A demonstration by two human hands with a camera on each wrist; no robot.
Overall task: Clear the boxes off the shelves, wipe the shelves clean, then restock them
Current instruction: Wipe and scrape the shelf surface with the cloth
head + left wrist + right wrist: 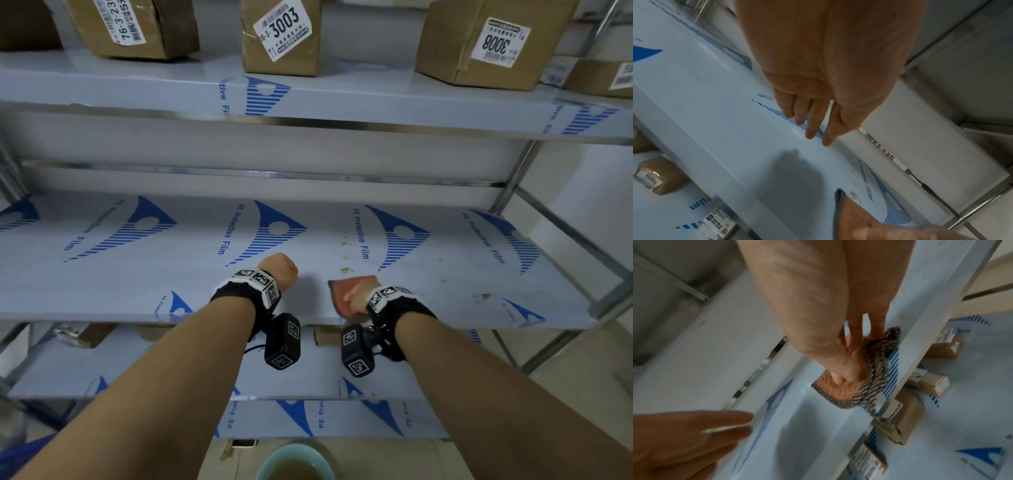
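Right hand [356, 297] grips an orange cleaning cloth [346, 291] with a grey striped edge, fingers and thumb curled round it, pressed down near the front edge of the middle shelf [137, 274]. Left hand [279, 269] hangs just left of it, fingers straight and loose, holding nothing, tips close over the shelf film.

No boxes on this shelf. Cardboard boxes [282, 36] on the shelf above, more small boxes [902, 420] on the shelf below.

Looks like the wiping step. Some brown spots [346, 270] just past the cloth, more dirty marks [483, 296] far to the right. Best to:
- Keep the cloth flat, so more of it touches.
- Push away to the spots first, then go right in long rows.
- Press harder on the stuck bits.
- Rest the free hand on the shelf edge to keep steady.
- Go gently, since the film could wrinkle or lift.
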